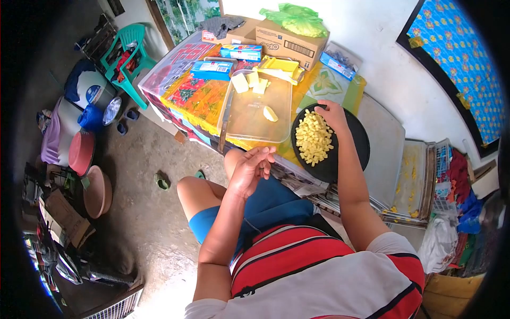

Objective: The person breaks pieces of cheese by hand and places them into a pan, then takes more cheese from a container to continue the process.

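On a round black tray (350, 151) lies a heap of small pale yellow cubes (313, 139). My right hand (332, 114) is over the tray's upper part, at the heap's top edge; its fingertips are curled and what they hold, if anything, is too small to tell. My left hand (254, 169) is raised in front of the table edge, fingers bent, with nothing visible in it. A clear rectangular board (249, 119) carries several yellow blocks (240, 83) and one wedge-shaped piece (270, 114). Along the board's left side rests a knife (223, 135).
Blue boxes (212, 69), a yellow tray (280, 65) and a cardboard box (287, 42) stand at the table's back. Metal trays (380, 154) are at the right. A green chair (130, 58) and basins (97, 191) stand at the left.
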A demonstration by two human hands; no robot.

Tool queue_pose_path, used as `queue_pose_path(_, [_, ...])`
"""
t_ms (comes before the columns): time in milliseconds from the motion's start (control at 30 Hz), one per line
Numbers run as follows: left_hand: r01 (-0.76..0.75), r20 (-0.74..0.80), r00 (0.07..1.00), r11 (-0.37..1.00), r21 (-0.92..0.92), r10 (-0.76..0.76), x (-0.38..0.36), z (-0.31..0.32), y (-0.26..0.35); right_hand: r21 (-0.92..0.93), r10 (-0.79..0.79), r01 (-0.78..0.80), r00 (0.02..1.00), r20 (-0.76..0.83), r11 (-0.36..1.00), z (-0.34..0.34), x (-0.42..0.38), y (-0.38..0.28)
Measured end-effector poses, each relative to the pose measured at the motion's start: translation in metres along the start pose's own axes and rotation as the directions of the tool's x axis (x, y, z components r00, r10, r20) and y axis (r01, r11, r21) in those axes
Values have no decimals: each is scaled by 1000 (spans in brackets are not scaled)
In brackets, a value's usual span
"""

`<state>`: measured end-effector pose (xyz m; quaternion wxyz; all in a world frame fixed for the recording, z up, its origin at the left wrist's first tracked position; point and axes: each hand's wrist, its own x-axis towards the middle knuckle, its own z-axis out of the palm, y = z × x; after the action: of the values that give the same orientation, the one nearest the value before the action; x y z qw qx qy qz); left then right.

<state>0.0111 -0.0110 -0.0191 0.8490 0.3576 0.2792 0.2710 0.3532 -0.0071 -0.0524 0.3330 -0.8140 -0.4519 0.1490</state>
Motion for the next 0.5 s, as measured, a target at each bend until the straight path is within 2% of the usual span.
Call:
queue_pose_path(67, [-10, 10, 1000, 1000, -2, 10, 2, -2, -1, 159, -18, 20, 1000, -17, 987, 7, 1, 5])
queue_pose_path(100, [-9, 3, 1000, 1000, -1, 9, 3, -2, 0, 390, 18, -38, 998, 56, 920, 8, -1, 1])
queue_pose_path(167, [-5, -10, 1000, 1000, 0, 5, 3, 1, 2, 755, 33, -189, 976, 217, 628, 11, -16, -15])
queue_pose_path(267, [-51, -28, 998, 996, 68, 54, 5, 6, 7, 871, -138, -251, 932, 335, 421, 9, -40, -48])
queue_pose_path(367, [-121, -78, 988, 986, 116, 130, 11, 10, 8, 877, -208, -254, 910, 359, 407, 11, -66, -82])
queue_pose_path(500, [-277, -140, 942, 942, 192, 305, 11, 20, 12, 889, -272, -221, 898, 346, 402, 16, -98, -112])
